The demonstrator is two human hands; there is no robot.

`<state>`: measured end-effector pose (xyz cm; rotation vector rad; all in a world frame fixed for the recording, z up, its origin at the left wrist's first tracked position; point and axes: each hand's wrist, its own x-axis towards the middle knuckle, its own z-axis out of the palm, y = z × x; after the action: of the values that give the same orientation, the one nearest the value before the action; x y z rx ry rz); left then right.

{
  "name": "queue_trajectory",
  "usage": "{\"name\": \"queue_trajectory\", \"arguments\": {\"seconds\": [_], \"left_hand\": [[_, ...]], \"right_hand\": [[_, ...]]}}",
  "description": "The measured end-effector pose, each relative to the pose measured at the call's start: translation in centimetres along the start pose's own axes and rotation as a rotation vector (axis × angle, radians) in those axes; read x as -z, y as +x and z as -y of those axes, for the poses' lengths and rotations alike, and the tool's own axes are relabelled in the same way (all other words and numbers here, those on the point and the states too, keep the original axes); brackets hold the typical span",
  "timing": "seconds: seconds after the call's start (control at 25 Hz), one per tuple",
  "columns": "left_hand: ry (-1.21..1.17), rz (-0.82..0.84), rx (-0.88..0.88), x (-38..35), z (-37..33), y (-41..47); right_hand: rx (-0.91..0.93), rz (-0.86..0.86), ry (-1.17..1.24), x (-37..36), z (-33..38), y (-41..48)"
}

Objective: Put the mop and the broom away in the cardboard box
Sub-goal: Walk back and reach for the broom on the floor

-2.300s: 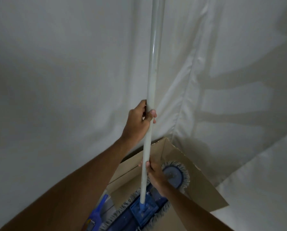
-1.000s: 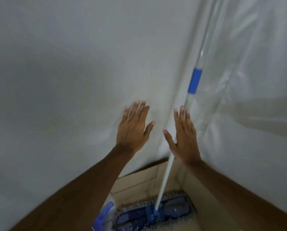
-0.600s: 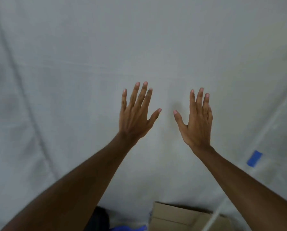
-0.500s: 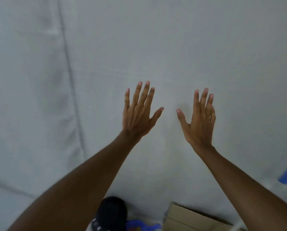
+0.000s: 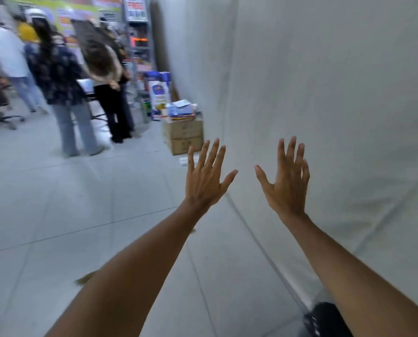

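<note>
My left hand (image 5: pixel 206 176) is held up in front of me, fingers spread, holding nothing. My right hand (image 5: pixel 287 181) is raised beside it, also spread and empty. Both are seen from the back, a little apart, in front of a white fabric wall (image 5: pixel 324 93). The mop, the broom and the cardboard box that holds them are out of this view.
A pale tiled floor (image 5: pixel 57 203) stretches to the left. Two stacked cardboard cartons (image 5: pixel 183 136) with packets on top stand by the fabric wall farther off. Several people (image 5: pixel 64 76) stand at the far left. A black object (image 5: pixel 324 317) lies at the bottom right.
I let go of the mop handle, which stayed leaning in the box. My view then swung left, away from the box, toward the open floor. Both hands stay raised and spread.
</note>
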<state>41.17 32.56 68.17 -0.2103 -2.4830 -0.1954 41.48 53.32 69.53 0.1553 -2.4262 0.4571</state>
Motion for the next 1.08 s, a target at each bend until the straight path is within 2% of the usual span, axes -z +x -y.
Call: {"name": "queue_trajectory", "arguments": {"seconds": [0.12, 0.24, 0.32, 0.52, 0.68, 0.8, 0.96, 1.08], "left_hand": [[0.124, 0.098, 0.104, -2.5, 14.8, -1.4], [0.189, 0.279, 0.21, -5.7, 25.4, -2.3], [0.177, 0.376, 0.263, -8.9, 30.5, -2.8], [0.149, 0.584, 0.363, -22.8, 43.3, -2.3], [0.124, 0.721, 0.464, -40.4, 53.5, -4.2], [0.113, 0.82, 0.507, -57.2, 60.3, -8.3], [0.068, 1.004, 0.5, -79.3, 66.2, -18.8], [0.056, 1.155, 0.417, -91.2, 69.6, -28.2]], "right_hand": [[0.07, 0.137, 0.095, -11.2, 10.2, 2.1], [0.069, 0.266, 0.194, -21.2, 17.1, 3.6], [0.063, 0.345, 0.23, -27.0, 19.7, 4.2], [-0.029, 0.57, 0.329, -47.7, 23.0, 5.8], [-0.22, 0.746, 0.372, -69.6, 22.7, 4.3], [-0.332, 0.812, 0.345, -87.4, 21.0, -1.0], [-0.42, 0.935, 0.279, -109.7, 17.2, -12.6], [-0.604, 0.966, 0.225, -122.4, 14.2, -20.9]]}}
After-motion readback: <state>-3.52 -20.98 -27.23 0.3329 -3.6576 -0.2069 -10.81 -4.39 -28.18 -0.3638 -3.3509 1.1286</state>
